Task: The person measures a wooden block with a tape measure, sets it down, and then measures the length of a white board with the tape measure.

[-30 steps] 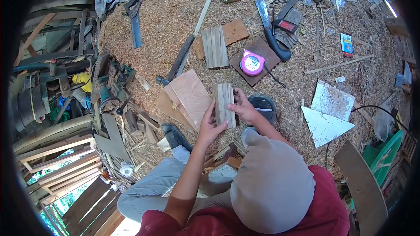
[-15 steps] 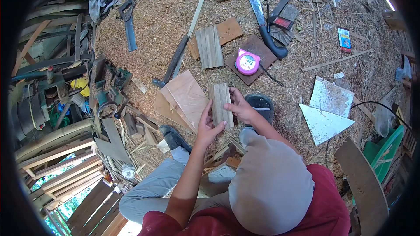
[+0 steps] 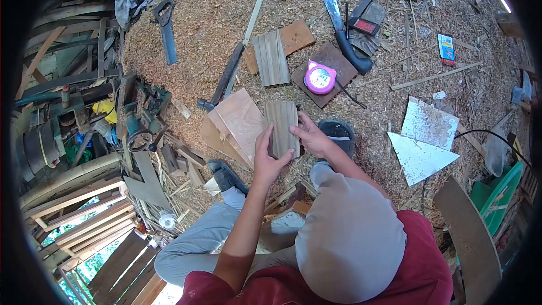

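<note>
A small striped wooden block (image 3: 282, 127) is held between both hands at the centre, with its broad face up. My left hand (image 3: 270, 161) grips its left side and lower edge, thumb on the near end. On the right side my right hand (image 3: 311, 137) closes on the block's edge. A similar striped block (image 3: 271, 59) lies beyond, on an orange-brown board (image 3: 297, 36). A pink tape measure (image 3: 320, 78) rests on a dark square plate (image 3: 337, 62). Thin plywood pieces (image 3: 240, 118) lie just left of the held block.
A hammer (image 3: 228, 76) lies on the shavings, and a saw (image 3: 166, 34) farther left. A large knife (image 3: 341, 31) is at the back. White triangular sheet (image 3: 420, 157) lies right. A vise (image 3: 137, 134) stands left. Sandalled feet flank the block.
The held block has turned so that its broad face shows more, and it has shifted slightly left and away. Both hands keep hold of it.
</note>
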The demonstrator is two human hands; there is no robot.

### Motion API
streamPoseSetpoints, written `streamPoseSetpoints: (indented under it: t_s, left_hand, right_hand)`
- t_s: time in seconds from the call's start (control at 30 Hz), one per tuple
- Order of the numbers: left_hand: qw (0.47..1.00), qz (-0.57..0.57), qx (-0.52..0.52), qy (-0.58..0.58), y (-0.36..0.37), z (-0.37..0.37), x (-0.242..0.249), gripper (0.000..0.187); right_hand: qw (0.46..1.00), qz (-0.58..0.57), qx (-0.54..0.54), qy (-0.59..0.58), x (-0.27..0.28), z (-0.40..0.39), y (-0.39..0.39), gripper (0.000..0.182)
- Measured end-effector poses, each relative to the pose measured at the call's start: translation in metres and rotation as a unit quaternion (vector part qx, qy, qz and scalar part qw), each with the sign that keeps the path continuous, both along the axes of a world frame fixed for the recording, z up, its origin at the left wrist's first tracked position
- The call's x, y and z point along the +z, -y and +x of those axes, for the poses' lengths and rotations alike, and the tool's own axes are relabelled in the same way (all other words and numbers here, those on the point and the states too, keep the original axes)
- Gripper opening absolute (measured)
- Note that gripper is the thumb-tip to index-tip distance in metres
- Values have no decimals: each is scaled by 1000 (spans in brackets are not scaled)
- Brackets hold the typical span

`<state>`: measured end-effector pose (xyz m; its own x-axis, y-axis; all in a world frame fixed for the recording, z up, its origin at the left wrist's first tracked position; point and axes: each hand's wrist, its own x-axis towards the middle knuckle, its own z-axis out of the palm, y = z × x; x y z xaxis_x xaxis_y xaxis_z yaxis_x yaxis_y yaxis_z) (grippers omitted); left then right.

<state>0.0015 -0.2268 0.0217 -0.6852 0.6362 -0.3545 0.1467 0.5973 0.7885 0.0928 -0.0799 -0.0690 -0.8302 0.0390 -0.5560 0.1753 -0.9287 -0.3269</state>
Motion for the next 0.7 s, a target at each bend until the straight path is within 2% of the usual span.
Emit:
streamPoseSetpoints:
  t_s: [0.03,0.1,0.13,0.2,0.23,0.3,0.33,0.4,0.43,0.53,0.7]
  left_hand:
    - [997,-28,-35,-58,-4,1,5,96]
    - [992,-82,-31,-85,-14,7,17,97]
    - [989,-109,-30,-98,-17,10,19,98]
    - [990,-54,-41,-122,-17,14,18,90]
    - [989,-26,-46,-135,-17,16,18,86]
    - [996,46,74,-8,-15,22,20,72]
    - [986,81,135,55,-14,23,21,66]
    - [989,86,122,-3,-11,15,24,58]
    - [989,88,115,-31,-11,12,25,57]
    - [989,80,108,-61,-27,7,32,66]
    - [994,76,-28,-67,-58,7,24,73]
  right_hand:
    - [1000,-15,-7,-10,0,0,0,64]
    - [998,-45,-22,-30,1,1,-2,66]
    - [999,-20,-20,-22,2,0,-2,66]
    - [999,31,-16,-5,3,1,0,65]
    - [999,17,-40,-14,1,2,-1,64]
    - [996,-12,-84,-33,-5,3,-2,64]
    - [994,-79,-71,-39,-8,7,-4,65]
    - [975,-211,-44,-48,-8,13,-12,70]
    - [981,-184,-43,-37,-1,13,-15,74]
    - [963,-253,-36,-84,-4,18,-20,75]
    - [971,-227,-37,-59,-10,21,-16,74]
